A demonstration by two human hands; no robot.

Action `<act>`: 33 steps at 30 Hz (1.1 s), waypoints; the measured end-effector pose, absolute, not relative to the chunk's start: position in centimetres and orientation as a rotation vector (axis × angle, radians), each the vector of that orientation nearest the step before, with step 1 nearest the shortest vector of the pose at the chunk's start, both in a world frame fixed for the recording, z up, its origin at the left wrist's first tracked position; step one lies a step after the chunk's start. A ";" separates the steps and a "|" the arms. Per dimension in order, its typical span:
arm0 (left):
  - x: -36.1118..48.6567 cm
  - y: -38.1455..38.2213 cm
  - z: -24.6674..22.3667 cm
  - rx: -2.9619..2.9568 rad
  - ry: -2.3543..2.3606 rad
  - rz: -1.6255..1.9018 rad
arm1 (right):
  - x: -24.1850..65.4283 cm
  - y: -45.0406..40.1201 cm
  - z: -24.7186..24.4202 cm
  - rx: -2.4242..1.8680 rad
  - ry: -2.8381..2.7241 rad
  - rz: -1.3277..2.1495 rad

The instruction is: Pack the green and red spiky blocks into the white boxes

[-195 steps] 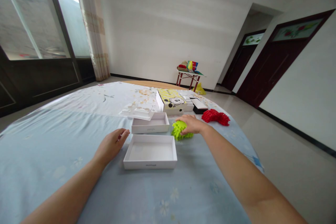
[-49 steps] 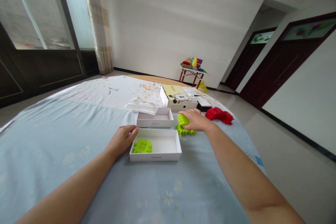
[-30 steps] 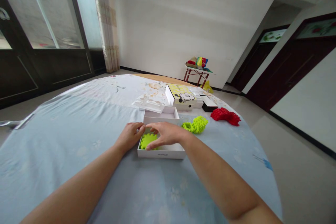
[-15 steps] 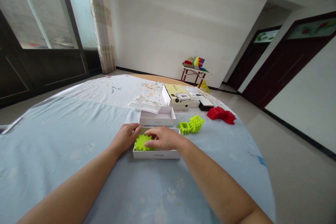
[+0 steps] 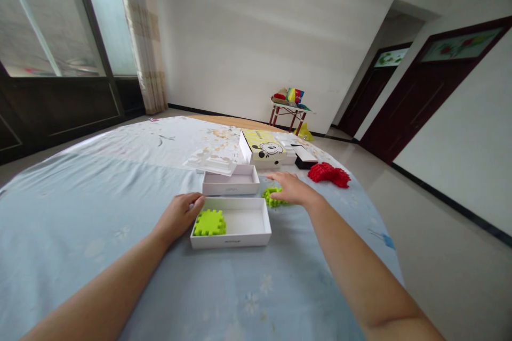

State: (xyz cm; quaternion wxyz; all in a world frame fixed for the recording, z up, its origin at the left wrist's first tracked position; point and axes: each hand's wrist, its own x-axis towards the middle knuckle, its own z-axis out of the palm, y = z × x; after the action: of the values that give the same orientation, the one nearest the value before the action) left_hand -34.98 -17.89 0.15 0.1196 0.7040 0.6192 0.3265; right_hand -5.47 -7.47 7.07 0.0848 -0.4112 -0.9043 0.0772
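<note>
Inside near box (image 5: 248, 240): green tile (image 5: 210, 222), left end.
Left hand (image 5: 180, 215): loosely curled, near box's corner.
Right hand (image 5: 293, 189): spread, screening green block (image 5: 270, 199); contact unclear.
Beyond: far box (image 5: 232, 188), red pieces (image 5: 328, 175).

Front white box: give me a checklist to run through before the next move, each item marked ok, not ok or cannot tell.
1. Front white box open side up: ok.
2. Bare floor beside the stacked green pieces in it: ok, on the right side.
3. Left hand clear of the box: not ok, it is at the far left corner.
4. Right hand gripping the loose green pieces: cannot tell, the hand partly hides them.
5. Red pieces apart from the green ones: ok.
6. Rear white box uncovered: not ok, a plastic tray overlaps its left side.
</note>
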 end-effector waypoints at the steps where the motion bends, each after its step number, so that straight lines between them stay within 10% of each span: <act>1: -35.0 -17.9 0.1 2.061 1.810 0.944 | -5.3 -7.0 6.8 -1.299 -2.756 0.164; 33: -34.7 -18.0 0.4 1.991 1.821 0.990 | -6.8 -8.8 9.4 -1.157 -2.915 0.018</act>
State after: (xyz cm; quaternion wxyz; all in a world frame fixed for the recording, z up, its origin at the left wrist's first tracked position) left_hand -34.66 -18.00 0.44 0.1335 0.6866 0.6279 0.3413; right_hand -6.84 -8.84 9.35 0.0025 -0.3689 -0.9295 0.0058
